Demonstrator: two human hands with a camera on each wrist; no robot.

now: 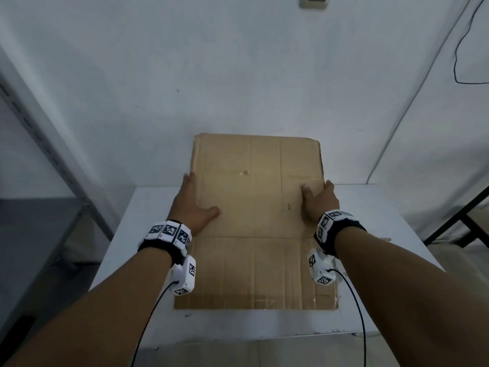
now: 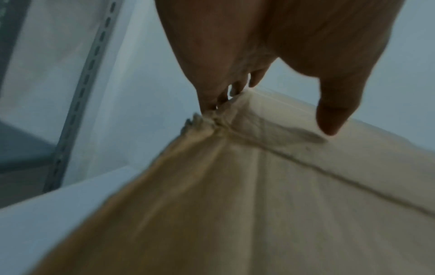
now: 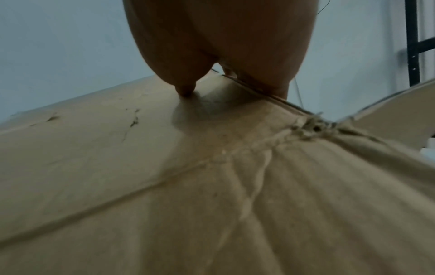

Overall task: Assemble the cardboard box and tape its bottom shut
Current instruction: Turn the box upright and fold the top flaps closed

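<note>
A flattened brown cardboard box (image 1: 254, 207) lies on the white table (image 1: 127, 247). Its near flaps rest on the tabletop and its far part rises past the table's back edge toward the wall. My left hand (image 1: 194, 200) grips the box's left edge, thumb on the top face and fingers (image 2: 235, 89) wrapped behind the edge of the box (image 2: 259, 204). My right hand (image 1: 318, 197) grips the right edge. Its thumb (image 3: 186, 91) presses on the face of the box (image 3: 141, 167), and its fingers are hidden behind the edge. No tape is in view.
A grey slotted metal rack (image 1: 39, 128) stands to the left of the table. A black frame (image 1: 463, 221) stands to the right. The white wall is close behind, with a switch (image 1: 315, 0) and a hanging cable (image 1: 460, 49). Wrist-camera cables trail from both forearms.
</note>
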